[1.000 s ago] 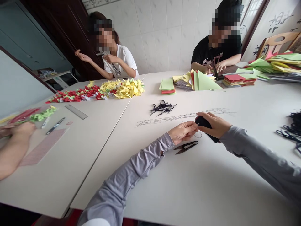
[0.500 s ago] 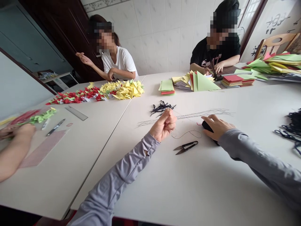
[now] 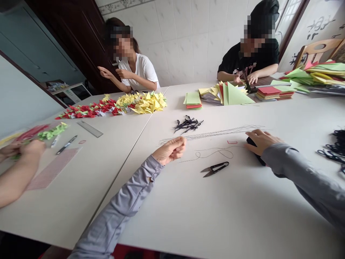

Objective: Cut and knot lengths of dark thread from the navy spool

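Note:
My left hand (image 3: 170, 150) is closed in a pinch above the table; whatever lies between the fingertips is too small to make out. Under it a thin loose thread (image 3: 229, 154) curls across the white table (image 3: 205, 212) toward my right hand (image 3: 263, 142). That hand curves over a black thread spool (image 3: 253, 144), mostly covered by the palm. Black thread snips (image 3: 215, 169) lie between my hands, their blades pointing left. Behind them stretches a bundle of long dark threads (image 3: 215, 133). A red bracket-shaped outline (image 3: 232, 142) shows on the tabletop near the spool.
Short black cord loops (image 3: 187, 124) lie farther back; more black cords (image 3: 335, 145) are at the right edge. Folded paper pieces (image 3: 145, 103) and paper stacks (image 3: 193, 100) line the far side. Two people sit opposite; another person's arms (image 3: 20, 169) reach in from the left.
My left hand has moved left and slightly down, still closed. My right hand has shifted right with the spool, uncovering the red outline. The person in white has raised a hand.

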### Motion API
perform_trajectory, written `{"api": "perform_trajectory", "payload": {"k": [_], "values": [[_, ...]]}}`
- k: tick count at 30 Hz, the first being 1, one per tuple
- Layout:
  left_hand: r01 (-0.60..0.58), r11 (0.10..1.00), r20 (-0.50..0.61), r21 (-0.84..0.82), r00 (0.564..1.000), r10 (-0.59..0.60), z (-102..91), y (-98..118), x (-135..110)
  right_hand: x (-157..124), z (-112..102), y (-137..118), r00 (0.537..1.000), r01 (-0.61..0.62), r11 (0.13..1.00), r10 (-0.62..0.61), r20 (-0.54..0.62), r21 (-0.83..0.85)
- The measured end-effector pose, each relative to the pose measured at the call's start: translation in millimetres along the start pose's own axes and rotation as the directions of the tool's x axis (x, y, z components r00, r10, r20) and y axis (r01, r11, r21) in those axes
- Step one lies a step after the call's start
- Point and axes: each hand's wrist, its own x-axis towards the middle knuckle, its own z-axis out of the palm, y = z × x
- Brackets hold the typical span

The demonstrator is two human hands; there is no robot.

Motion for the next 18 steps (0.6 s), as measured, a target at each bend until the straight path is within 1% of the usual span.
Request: {"api": "perform_trajectory", "payload": {"k": [2, 3, 4, 5, 6, 7, 8, 9, 10, 11, 12, 13, 14, 16, 18], "values": [[0.049, 0.987, 0.038, 0.151, 0.998, -0.055, 10.9, 0, 4, 1, -4, -12, 0.988, 0.081, 0.995, -0.072, -0.135, 0.062], [0.051, 0.979, 0.052, 0.199, 0.997, -0.063, 16.6, 0, 7, 1, -6, -20, 0.973, 0.146, 0.980, -0.118, -0.198, 0.137], [0.052, 0.971, 0.065, 0.232, 0.996, -0.068, 22.1, 0, 10, 1, -9, -30, 0.958, 0.221, 0.942, -0.162, -0.237, 0.251], [0.049, 0.966, 0.079, 0.255, 0.994, -0.072, 27.2, 0, 13, 0, -12, -41, 0.947, 0.293, 0.868, -0.205, -0.249, 0.401], [0.046, 0.961, 0.094, 0.273, 0.993, -0.075, 31.6, 0, 17, -1, -16, -53, 0.946, 0.323, 0.746, -0.238, -0.220, 0.582], [0.041, 0.955, 0.106, 0.293, 0.992, -0.075, 35.2, 0, 21, -3, -19, -65, 0.949, 0.282, 0.579, -0.287, -0.132, 0.765], [0.034, 0.948, 0.115, 0.315, 0.991, -0.074, 38.0, -1, 24, -5, -22, -77, 0.939, 0.184, 0.399, -0.341, -0.040, 0.898], [0.021, 0.942, 0.118, 0.335, 0.991, -0.064, 39.8, -3, 27, -7, -24, -88, 0.917, 0.056, 0.250, -0.396, 0.049, 0.967], [0.004, 0.936, 0.113, 0.353, 0.993, -0.046, 40.8, -4, 30, -9, -25, -98, 0.889, -0.071, 0.147, -0.439, 0.130, 0.987], [-0.010, 0.930, 0.101, 0.367, 0.994, -0.029, 41.0, -6, 33, -9, -24, -105, 0.863, -0.175, 0.087, -0.465, 0.195, 0.981], [-0.017, 0.926, 0.087, 0.376, 0.996, -0.017, 40.3, -8, 35, -9, -23, -110, 0.846, -0.247, 0.061, -0.474, 0.246, 0.967], [-0.019, 0.924, 0.074, 0.381, 0.997, -0.010, 39.1, -10, 36, -8, -20, -113, 0.840, -0.286, 0.057, -0.466, 0.279, 0.956], [-0.016, 0.923, 0.065, 0.383, 0.998, -0.009, 37.5, -12, 37, -6, -16, -115, 0.845, -0.298, 0.059, -0.448, 0.292, 0.953], [-0.001, 0.923, 0.059, 0.385, 0.998, -0.023, 33.7, -15, 38, 0, -7, -113, 0.872, -0.276, 0.047, -0.408, 0.270, 0.960], [0.006, 0.923, 0.056, 0.384, 0.998, -0.030, 30.1, -17, 38, 5, 0, -110, 0.896, -0.249, 0.014, -0.376, 0.236, 0.968]]}}
